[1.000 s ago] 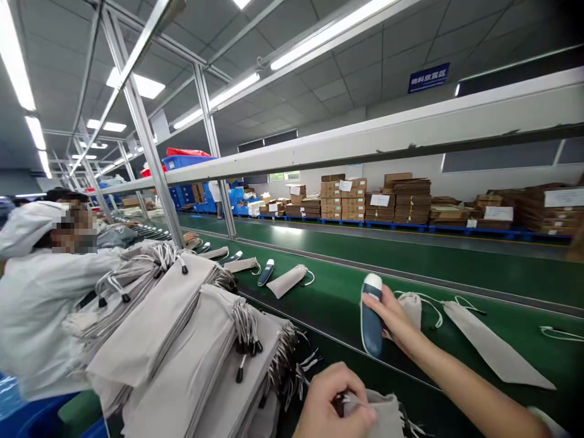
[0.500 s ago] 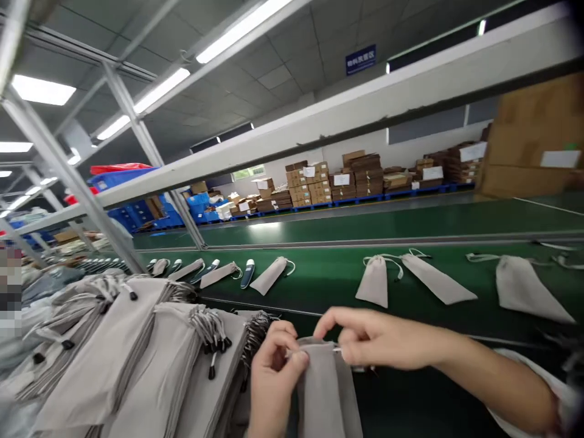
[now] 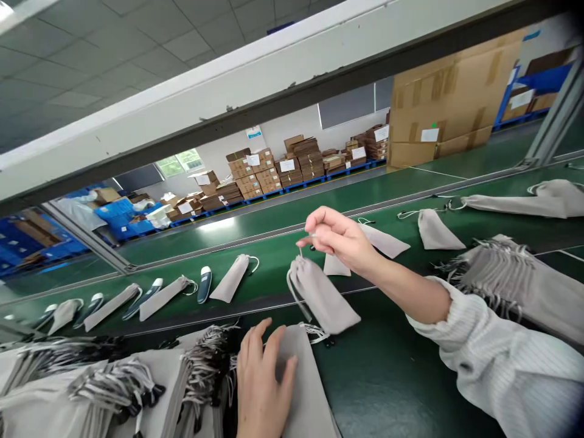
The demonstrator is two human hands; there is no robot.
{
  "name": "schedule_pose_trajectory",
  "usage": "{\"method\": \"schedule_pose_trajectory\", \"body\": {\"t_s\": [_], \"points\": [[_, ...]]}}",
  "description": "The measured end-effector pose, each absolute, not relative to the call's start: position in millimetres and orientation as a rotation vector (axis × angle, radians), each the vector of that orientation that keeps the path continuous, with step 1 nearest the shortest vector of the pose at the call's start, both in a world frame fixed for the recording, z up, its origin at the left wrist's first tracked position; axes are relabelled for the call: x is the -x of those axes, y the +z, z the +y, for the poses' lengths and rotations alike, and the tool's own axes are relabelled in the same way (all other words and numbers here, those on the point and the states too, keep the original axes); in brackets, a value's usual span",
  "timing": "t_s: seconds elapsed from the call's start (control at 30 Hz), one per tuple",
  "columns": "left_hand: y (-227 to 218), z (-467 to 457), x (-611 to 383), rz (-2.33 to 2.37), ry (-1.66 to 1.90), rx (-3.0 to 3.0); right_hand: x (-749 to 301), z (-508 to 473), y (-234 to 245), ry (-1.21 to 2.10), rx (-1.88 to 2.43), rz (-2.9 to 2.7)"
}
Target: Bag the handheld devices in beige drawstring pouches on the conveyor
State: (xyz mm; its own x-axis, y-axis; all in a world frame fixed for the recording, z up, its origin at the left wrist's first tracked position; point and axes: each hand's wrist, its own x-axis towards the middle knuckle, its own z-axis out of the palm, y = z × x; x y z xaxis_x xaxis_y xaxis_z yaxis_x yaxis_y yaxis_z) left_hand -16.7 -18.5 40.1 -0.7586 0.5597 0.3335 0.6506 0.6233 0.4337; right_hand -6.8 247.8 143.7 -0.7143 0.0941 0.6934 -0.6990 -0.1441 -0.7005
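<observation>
Risen, right fingers [image 3: 319, 234] pinch the drawstring [image 3: 300, 252] of a grey pouch [image 3: 322, 296] lying mouth up-left; left fingers [image 3: 269, 359] spread on another pouch [image 3: 306, 389].

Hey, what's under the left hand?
A grey drawstring pouch, lying on a green surface. The left hand covers part of the pouch, so what lies directly beneath the palm can't be seen.

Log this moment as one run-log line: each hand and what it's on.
left hand: flat on grey pouch | right hand: pinching cord of cinched pouch
</observation>
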Motion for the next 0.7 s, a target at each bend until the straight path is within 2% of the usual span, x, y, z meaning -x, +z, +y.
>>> {"method": "schedule_pose_trajectory", "body": {"t_s": [0.1,0.3,0.4,0.47,0.7], "points": [[25.8,-18.3,22.7,-2.771,-0.619,1.126,28.6,263.7,129.4,1.678,-0.633,-1.689],[21.5,-15.4,17.5,-2.886,-0.647,1.249,52.0,275.2,105.4,1.26,-0.435,-2.251],[23.2,-14.1,14.8,-2.876,-0.643,1.276,60.1,266.7,87.1,1.267,-0.333,-2.451],[23.8,-13.8,14.0,-2.859,-0.642,1.299,65.0,258.5,72.5,1.286,-0.375,-2.61],[26.8,-13.1,13.2,-2.841,-0.671,1.306,71.0,238.3,34.8,0.9,-0.611,-3.016]]}}
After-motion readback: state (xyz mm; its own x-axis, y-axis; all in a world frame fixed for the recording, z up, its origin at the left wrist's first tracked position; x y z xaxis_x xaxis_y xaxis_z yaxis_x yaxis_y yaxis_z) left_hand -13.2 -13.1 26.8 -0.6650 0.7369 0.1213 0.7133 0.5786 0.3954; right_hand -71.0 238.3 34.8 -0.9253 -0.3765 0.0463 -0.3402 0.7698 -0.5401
